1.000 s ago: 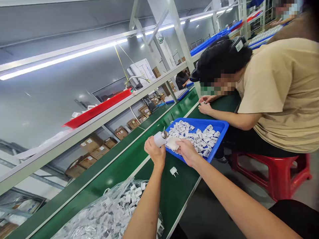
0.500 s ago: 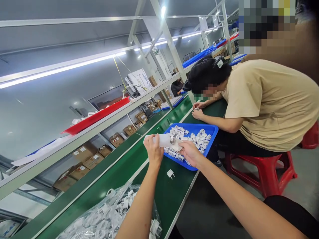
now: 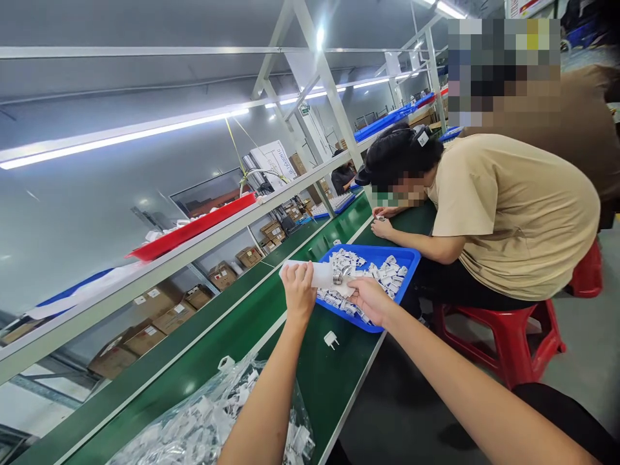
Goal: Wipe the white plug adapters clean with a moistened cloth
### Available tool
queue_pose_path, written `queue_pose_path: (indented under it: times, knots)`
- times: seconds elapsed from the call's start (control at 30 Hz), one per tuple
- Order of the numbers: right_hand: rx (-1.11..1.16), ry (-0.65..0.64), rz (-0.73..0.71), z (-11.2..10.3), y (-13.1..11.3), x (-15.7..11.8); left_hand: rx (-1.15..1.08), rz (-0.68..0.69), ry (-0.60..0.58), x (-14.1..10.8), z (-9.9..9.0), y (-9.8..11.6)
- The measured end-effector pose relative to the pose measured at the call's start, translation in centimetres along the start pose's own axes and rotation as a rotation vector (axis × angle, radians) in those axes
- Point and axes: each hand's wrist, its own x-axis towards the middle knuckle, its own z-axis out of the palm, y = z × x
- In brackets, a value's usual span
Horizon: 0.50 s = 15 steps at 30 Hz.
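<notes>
My left hand [image 3: 299,294] is wrapped round a whitish translucent plastic bottle [image 3: 321,274], which lies tipped sideways with its shiny metal top [image 3: 337,276] to the right. Pinched in my right hand [image 3: 371,298] is a small white cloth or wipe [image 3: 345,289], held against the bottle's top. Both hands are over a blue tray [image 3: 413,259] that holds many white plug parts [image 3: 390,274]. One white two-pin plug [image 3: 330,339] lies by itself on the green bench, nearer to me than the tray.
A clear plastic bag [image 3: 194,420] of white plug pieces covers the near left of the green bench [image 3: 329,381]. To the right, a co-worker in a beige shirt [image 3: 527,219] bends over the bench on a red stool [image 3: 513,336]. A red tray [image 3: 194,226] sits on the upper shelf.
My view has shifted slightly. Both hands keep the bottle and the cloth together in nearly the same place, with the left fingers a little shifted on the bottle.
</notes>
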Motion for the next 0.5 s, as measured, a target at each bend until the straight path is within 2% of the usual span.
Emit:
queue_pose_path:
  times: [0.17, 0.5]
  knots:
    - [0.002, -0.008, -0.011, 0.4, -0.2, -0.3, -0.052, -0.078, -0.001, -0.3, 0.0, 0.3]
    - [-0.028, -0.042, -0.069, 2.6, -1.4, -1.2, -0.274, -0.441, 0.028, -2.6, 1.7, 2.0]
